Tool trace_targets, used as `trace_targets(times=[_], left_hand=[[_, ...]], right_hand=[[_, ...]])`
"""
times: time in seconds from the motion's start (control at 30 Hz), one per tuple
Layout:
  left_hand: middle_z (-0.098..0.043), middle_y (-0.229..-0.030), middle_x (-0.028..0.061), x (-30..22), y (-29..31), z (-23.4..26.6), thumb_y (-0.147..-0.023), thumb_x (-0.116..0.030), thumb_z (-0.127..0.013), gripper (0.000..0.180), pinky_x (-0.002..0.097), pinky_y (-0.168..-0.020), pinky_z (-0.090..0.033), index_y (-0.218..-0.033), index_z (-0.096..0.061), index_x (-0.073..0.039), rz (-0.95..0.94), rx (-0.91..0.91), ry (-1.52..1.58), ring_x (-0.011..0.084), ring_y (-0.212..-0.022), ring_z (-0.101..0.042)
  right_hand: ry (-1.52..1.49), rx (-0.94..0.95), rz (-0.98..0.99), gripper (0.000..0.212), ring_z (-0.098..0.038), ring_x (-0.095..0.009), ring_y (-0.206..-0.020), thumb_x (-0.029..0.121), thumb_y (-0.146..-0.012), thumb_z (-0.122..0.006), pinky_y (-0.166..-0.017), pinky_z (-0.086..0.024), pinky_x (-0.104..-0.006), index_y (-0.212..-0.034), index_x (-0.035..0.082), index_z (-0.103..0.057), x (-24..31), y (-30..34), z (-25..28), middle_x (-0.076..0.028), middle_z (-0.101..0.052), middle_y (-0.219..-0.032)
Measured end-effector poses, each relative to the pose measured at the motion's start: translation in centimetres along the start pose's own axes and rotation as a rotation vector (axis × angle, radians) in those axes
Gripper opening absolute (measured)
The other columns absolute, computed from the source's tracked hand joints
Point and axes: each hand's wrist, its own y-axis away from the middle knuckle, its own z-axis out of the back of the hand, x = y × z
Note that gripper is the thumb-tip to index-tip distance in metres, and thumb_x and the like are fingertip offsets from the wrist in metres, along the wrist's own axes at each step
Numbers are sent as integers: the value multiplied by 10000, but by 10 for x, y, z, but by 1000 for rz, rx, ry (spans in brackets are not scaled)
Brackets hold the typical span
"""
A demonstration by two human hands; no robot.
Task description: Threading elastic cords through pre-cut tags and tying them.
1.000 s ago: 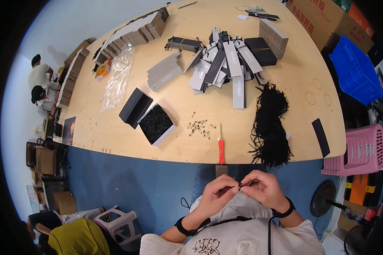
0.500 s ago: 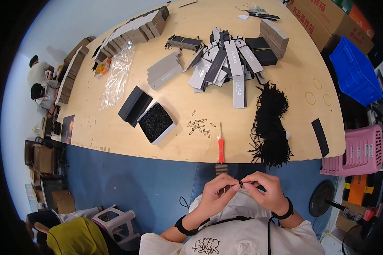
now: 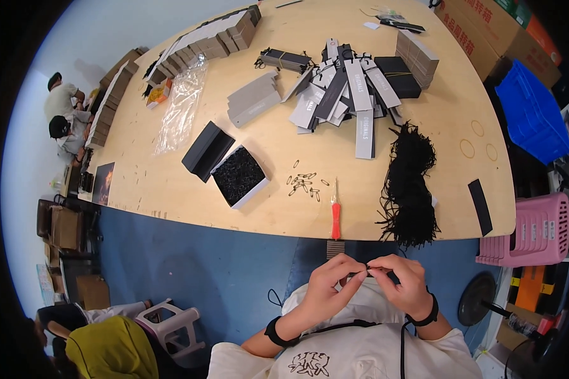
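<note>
My left hand [image 3: 337,278] and my right hand [image 3: 403,282] meet over my lap, just off the table's near edge. Thumb and forefinger of each are pinched together on a small black piece [image 3: 367,269], mostly hidden by the fingertips; its exact kind does not show. Straight ahead on the table lies a red-handled tool [image 3: 336,221] with a thin pointed tip. Beyond it, several small dark loops [image 3: 303,182] are scattered. A bundle of black cords [image 3: 409,189] lies to the right. An open box [image 3: 239,177] full of small black pieces stands to the left.
A pile of grey and black tags [image 3: 344,95] spreads over the table [image 3: 265,215]. Card stacks [image 3: 208,41] line its far left, near a clear plastic bag [image 3: 182,110]. A blue crate [image 3: 534,110] and pink basket [image 3: 531,230] stand at right. A person sits near a stool [image 3: 171,322].
Both hands stay pinched together and have turned slightly, the fingertips now pressed closer around the small black piece. The whole view has shifted a little; nothing on the table has moved.
</note>
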Motion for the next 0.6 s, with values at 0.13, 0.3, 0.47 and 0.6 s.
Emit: trace_targets(times=[0.13, 0.3, 0.47, 0.6], left_hand=[[-596, -853, 41, -1, -1, 0, -853, -12, -649, 81, 201, -513, -375, -932, -662, -2, -50, -15, -20, 64, -636, -491], [-605, -843, 50, -3, -2, -1, -843, 0, -649, 96, 210, -505, -382, -937, -667, -5, -74, -34, -76, 83, -628, -507], [-604, -840, 49, -2, -2, -4, -842, -3, -652, 97, 207, -497, -375, -937, -669, -8, -88, -45, -115, 84, -618, -502], [-592, -856, 34, 0, 1, -6, -853, -10, -651, 85, 195, -522, -366, -937, -665, -7, 31, -68, -64, 68, -637, -484]], right_hand=[[34, 6, 61, 163, -656, -204, -613, -38, -765, -689, -530, -497, -268, -903, 7, -615, 0, -1, 0, -94, -668, -786], [39, -7, 71, 165, -657, -210, -614, -45, -761, -683, -530, -498, -273, -901, 3, -610, -1, 0, -2, -95, -667, -783], [53, 3, 62, 148, -660, -211, -618, -55, -759, -673, -534, -500, -272, -874, -2, -596, -2, -2, -1, -93, -663, -772], [72, 10, 52, 144, -661, -210, -619, -53, -762, -669, -543, -505, -271, -873, -1, -593, -2, -2, -1, -88, -662, -767]])
